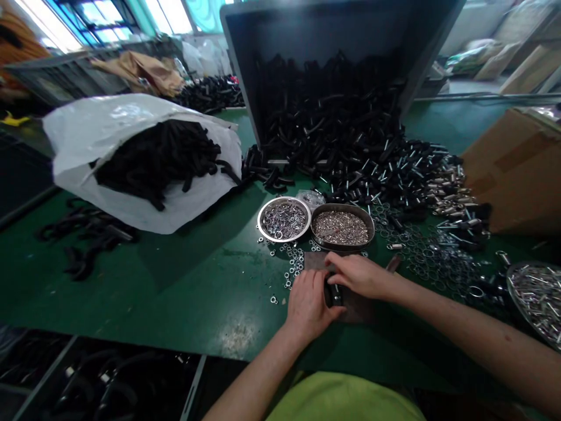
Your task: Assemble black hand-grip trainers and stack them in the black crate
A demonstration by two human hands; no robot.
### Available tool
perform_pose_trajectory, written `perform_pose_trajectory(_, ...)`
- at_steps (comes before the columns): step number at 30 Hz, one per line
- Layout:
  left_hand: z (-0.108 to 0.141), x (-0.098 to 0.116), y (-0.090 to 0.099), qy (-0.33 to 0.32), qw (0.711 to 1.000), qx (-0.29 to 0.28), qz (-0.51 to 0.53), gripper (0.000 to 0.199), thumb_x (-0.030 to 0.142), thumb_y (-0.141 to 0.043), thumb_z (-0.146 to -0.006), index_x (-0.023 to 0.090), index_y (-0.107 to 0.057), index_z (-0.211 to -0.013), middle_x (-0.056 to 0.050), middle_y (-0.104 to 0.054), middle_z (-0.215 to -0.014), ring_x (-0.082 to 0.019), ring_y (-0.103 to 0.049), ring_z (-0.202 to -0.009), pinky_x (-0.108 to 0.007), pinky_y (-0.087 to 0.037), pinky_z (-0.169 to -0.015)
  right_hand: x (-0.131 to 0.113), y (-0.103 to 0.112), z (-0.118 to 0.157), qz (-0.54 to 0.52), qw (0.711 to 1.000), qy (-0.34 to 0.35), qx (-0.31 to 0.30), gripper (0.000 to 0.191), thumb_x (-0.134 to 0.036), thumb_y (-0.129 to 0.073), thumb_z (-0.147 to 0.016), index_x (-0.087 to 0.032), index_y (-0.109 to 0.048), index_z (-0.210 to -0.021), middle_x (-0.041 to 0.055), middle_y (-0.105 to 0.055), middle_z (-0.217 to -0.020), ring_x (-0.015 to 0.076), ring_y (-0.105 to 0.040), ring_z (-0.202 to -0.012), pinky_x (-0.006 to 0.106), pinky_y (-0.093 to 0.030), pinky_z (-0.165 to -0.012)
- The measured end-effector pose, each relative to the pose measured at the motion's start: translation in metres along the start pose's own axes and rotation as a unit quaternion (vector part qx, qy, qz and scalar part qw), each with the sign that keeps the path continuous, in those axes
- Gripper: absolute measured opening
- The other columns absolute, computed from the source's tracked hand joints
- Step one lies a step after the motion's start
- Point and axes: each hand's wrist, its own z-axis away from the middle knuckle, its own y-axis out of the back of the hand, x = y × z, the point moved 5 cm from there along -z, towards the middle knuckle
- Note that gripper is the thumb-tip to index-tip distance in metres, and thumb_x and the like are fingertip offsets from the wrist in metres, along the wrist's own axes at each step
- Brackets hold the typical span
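Note:
My left hand (309, 301) is wrapped round a small black plastic part (333, 295) with shiny metal bits on it, and holds it down on a dark flat plate (357, 310). From the right, my right hand (357, 273) reaches over the same part with fingers bent and pinched at its far end. Whatever lies between those fingertips is too small or hidden to name. Small metal nuts (293, 263) lie scattered just left of the plate. Beyond it stand a round metal bowl of small metal pieces (263, 225) and an oval tin of tiny metal pieces (324, 245).
A tipped grey crate (239, 64) spills black parts at the back. Left of it lies a white sack (74, 140) of black parts. Metal rings (421, 257) and a bowl of metal pins (537, 298) are on the right, before a cardboard box (512, 169).

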Motion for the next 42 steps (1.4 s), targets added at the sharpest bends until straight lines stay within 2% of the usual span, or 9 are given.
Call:
perform_pose_trajectory(6,0.001,0.003,0.002,-0.037,0.999,-0.017,0.005,0.071,0.039,-0.078,-0.062,0.031,-0.048,-0.126,-0.005,-0.054,-0.106,-0.025,-0.049,-0.094,-0.041,-0.043,-0.081,0.058,0.072,-0.098,0.007,0.988,-0.07,0.135,0.018,-0.016,-0.054,-0.084,-0.018,-0.07,-0.092,0.0069,-0.068,-0.098,0.0193,-0.059,-0.096,0.028,-0.041,-0.082)
perform_pose_trajectory(12,-0.001,0.002,0.002,-0.035,0.999,-0.028,0.001,0.073,0.04,-0.079,-0.062,0.028,-0.047,-0.128,-0.007,-0.055,-0.107,-0.026,-0.049,-0.095,-0.043,-0.044,-0.082,0.08,0.067,-0.189,0.025,0.98,-0.138,0.139,0.018,-0.023,-0.062,-0.079,-0.014,-0.074,-0.088,0.0147,-0.069,-0.096,0.027,-0.061,-0.095,0.032,-0.043,-0.077)
perform_pose_trajectory(20,-0.003,0.002,0.002,-0.028,0.998,-0.048,0.032,0.07,0.037,-0.078,-0.063,0.026,-0.05,-0.126,-0.008,-0.056,-0.107,-0.028,-0.05,-0.097,-0.045,-0.045,-0.082,0.088,0.058,-0.194,-0.015,0.974,-0.162,0.154,0.013,-0.024,-0.066,-0.075,-0.016,-0.073,-0.082,0.0123,-0.07,-0.09,0.0238,-0.062,-0.09,0.03,-0.043,-0.074)
perform_pose_trajectory(24,-0.007,-0.006,0.01,0.066,0.98,-0.006,0.187,0.065,0.036,-0.081,-0.057,0.024,-0.059,-0.117,-0.007,-0.059,-0.104,-0.027,-0.052,-0.098,-0.044,-0.044,-0.087,0.081,0.072,-0.179,-0.076,0.968,-0.143,0.192,0.015,-0.02,-0.06,-0.08,-0.015,-0.072,-0.087,0.0101,-0.07,-0.089,0.0202,-0.061,-0.09,0.03,-0.043,-0.078)
perform_pose_trajectory(27,-0.006,-0.02,0.013,0.214,0.869,0.013,0.447,0.059,0.04,-0.079,-0.06,0.022,-0.061,-0.113,-0.006,-0.061,-0.104,-0.023,-0.055,-0.098,-0.039,-0.046,-0.088,0.069,0.082,-0.144,-0.133,0.96,-0.117,0.215,0.019,-0.018,-0.054,-0.083,-0.013,-0.068,-0.094,0.008,-0.07,-0.089,0.0152,-0.062,-0.082,0.028,-0.045,-0.076)
perform_pose_trajectory(31,-0.001,-0.022,0.007,0.348,0.575,-0.006,0.74,0.049,0.048,-0.066,-0.074,0.019,-0.059,-0.113,-0.005,-0.062,-0.093,-0.014,-0.06,-0.075,-0.029,-0.053,-0.066,0.05,0.08,-0.064,-0.289,0.92,-0.078,0.252,0.021,-0.022,-0.052,-0.085,-0.013,-0.061,-0.102,0.0077,-0.07,-0.089,0.0128,-0.063,-0.069,0.027,-0.05,-0.066)
perform_pose_trajectory(33,0.0,-0.017,0.005,0.371,0.477,-0.018,0.797,0.044,0.048,-0.063,-0.078,0.015,-0.058,-0.107,-0.005,-0.063,-0.085,-0.012,-0.06,-0.066,-0.026,-0.053,-0.06,0.04,0.067,-0.025,-0.375,0.887,-0.067,0.259,0.017,-0.028,-0.06,-0.081,-0.015,-0.062,-0.092,0.0052,-0.07,-0.081,0.0136,-0.062,-0.064,0.029,-0.05,-0.062)
perform_pose_trajectory(37,0.0,-0.003,0.003,0.366,0.409,-0.035,0.835,0.038,0.045,-0.058,-0.083,0.013,-0.056,-0.102,-0.007,-0.064,-0.082,-0.013,-0.062,-0.063,-0.025,-0.054,-0.056,0.016,0.033,0.019,-0.383,0.894,-0.045,0.229,0.009,-0.027,-0.066,-0.076,-0.018,-0.066,-0.075,0.0026,-0.067,-0.075,0.0159,-0.062,-0.07,0.03,-0.048,-0.066)
perform_pose_trajectory(42,0.004,0.008,-0.002,0.354,0.43,-0.056,0.828,0.042,0.047,-0.058,-0.082,0.012,-0.057,-0.105,-0.006,-0.064,-0.08,-0.012,-0.062,-0.061,-0.025,-0.054,-0.056,0.003,0.018,0.026,-0.357,0.899,-0.015,0.251,0.008,-0.021,-0.067,-0.076,-0.019,-0.065,-0.068,0.0016,-0.063,-0.075,0.0152,-0.059,-0.073,0.029,-0.045,-0.068)
